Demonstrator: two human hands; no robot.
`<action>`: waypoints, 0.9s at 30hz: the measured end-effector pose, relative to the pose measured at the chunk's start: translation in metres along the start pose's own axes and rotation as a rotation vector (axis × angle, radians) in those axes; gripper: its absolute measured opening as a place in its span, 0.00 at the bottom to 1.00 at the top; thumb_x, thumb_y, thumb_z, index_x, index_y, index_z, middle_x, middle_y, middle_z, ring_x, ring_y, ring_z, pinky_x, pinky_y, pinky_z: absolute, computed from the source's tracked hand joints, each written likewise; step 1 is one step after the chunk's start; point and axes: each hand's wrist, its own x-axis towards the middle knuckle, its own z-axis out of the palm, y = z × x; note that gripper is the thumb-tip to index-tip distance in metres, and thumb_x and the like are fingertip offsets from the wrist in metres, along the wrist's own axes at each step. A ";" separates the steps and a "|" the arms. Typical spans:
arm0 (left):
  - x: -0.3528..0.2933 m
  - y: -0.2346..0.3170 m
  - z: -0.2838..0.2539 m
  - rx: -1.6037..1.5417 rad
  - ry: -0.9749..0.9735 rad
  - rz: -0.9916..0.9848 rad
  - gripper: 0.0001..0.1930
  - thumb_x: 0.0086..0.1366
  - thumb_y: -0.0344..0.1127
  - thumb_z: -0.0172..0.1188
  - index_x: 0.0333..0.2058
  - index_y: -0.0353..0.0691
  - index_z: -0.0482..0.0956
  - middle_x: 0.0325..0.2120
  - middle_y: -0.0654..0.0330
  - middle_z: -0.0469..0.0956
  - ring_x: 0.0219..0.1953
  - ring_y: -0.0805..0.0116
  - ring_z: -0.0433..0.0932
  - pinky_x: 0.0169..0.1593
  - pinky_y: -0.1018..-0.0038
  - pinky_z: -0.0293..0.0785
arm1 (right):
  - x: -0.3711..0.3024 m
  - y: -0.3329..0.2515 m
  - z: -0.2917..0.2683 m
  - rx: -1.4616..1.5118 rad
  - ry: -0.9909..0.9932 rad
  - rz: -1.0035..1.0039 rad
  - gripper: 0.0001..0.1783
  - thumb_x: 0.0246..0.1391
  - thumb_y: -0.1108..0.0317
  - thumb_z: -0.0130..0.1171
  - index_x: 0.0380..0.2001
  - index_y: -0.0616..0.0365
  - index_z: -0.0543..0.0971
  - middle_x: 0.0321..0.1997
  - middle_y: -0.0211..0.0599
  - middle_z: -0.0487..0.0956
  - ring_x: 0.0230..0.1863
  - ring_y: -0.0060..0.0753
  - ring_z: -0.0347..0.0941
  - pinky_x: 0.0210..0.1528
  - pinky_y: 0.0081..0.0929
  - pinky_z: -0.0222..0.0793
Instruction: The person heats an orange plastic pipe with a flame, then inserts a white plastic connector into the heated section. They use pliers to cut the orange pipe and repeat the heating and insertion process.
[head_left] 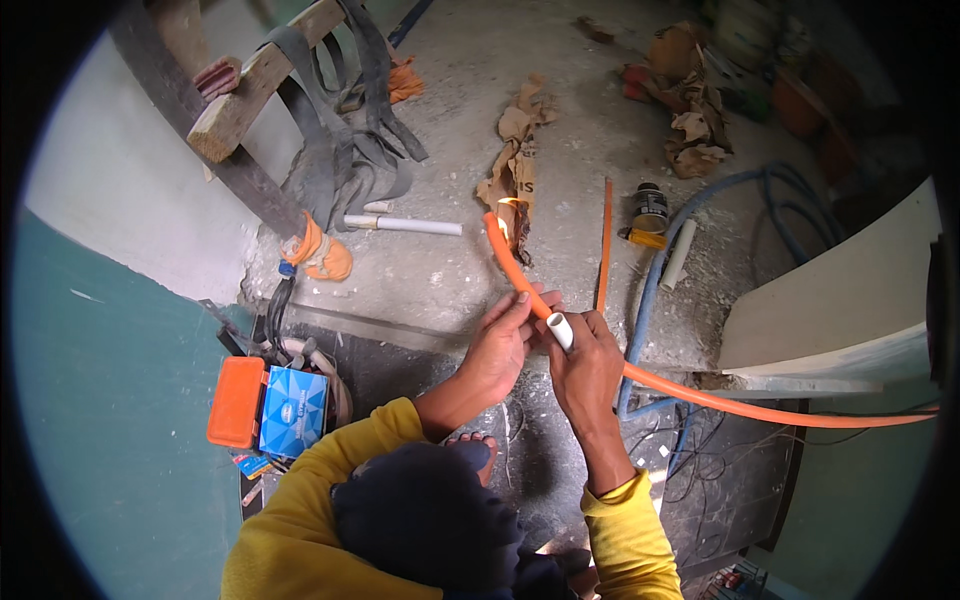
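Observation:
A long orange pipe [512,262] curves in from the right, and its end hangs beside the small flames on a strip of crumpled brown paper [517,160]. The paper lies on the concrete and is charred at its near end. My left hand [496,340] is closed round the pipe a little behind that end, thumb against its side. Further back, my right hand [588,368] grips a short white pipe [561,330], its open end tilted up. The orange pipe runs beneath this hand and emerges on its right; whether the fingers also hold it is hidden.
At left stand an orange case [236,402] and a blue box [293,410]. Grey straps [345,150] hang from a wooden frame. A white pipe [415,227], a dark can [650,205] and a blue hose [648,300] lie on the floor. A pale wall edge [835,310] juts in at right.

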 end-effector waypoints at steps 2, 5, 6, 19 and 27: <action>-0.004 0.006 0.004 0.000 0.021 0.072 0.27 0.84 0.49 0.53 0.71 0.37 0.67 0.64 0.49 0.78 0.65 0.59 0.78 0.68 0.59 0.72 | -0.001 -0.002 0.000 0.071 -0.007 0.018 0.14 0.56 0.68 0.75 0.46 0.55 0.88 0.37 0.43 0.81 0.35 0.57 0.80 0.38 0.49 0.74; -0.013 0.021 0.019 0.037 -0.054 0.140 0.30 0.84 0.49 0.54 0.74 0.37 0.64 0.60 0.51 0.79 0.66 0.57 0.77 0.68 0.58 0.73 | -0.005 -0.016 -0.014 0.146 0.021 0.037 0.15 0.61 0.69 0.74 0.49 0.62 0.88 0.37 0.48 0.81 0.36 0.50 0.81 0.39 0.43 0.74; -0.012 0.023 0.028 0.044 -0.103 0.157 0.30 0.84 0.49 0.54 0.74 0.37 0.64 0.59 0.51 0.79 0.67 0.57 0.77 0.68 0.57 0.73 | -0.007 -0.018 -0.024 0.163 0.009 0.060 0.17 0.62 0.69 0.74 0.52 0.63 0.87 0.39 0.48 0.82 0.38 0.46 0.82 0.40 0.41 0.75; -0.022 0.017 0.156 0.672 -0.818 0.142 0.27 0.84 0.48 0.56 0.69 0.32 0.74 0.39 0.64 0.73 0.36 0.74 0.72 0.47 0.73 0.75 | -0.059 -0.001 -0.334 0.043 -0.144 0.112 0.28 0.75 0.59 0.63 0.58 0.58 0.55 0.38 0.45 0.77 0.33 0.27 0.72 0.38 0.30 0.70; -0.057 0.001 0.271 1.054 -1.201 0.336 0.23 0.77 0.34 0.66 0.67 0.38 0.80 0.38 0.62 0.79 0.37 0.75 0.73 0.42 0.76 0.71 | -0.137 -0.014 -0.428 -0.200 0.075 -0.091 0.22 0.62 0.74 0.72 0.59 0.59 0.81 0.40 0.40 0.81 0.38 0.39 0.78 0.39 0.35 0.74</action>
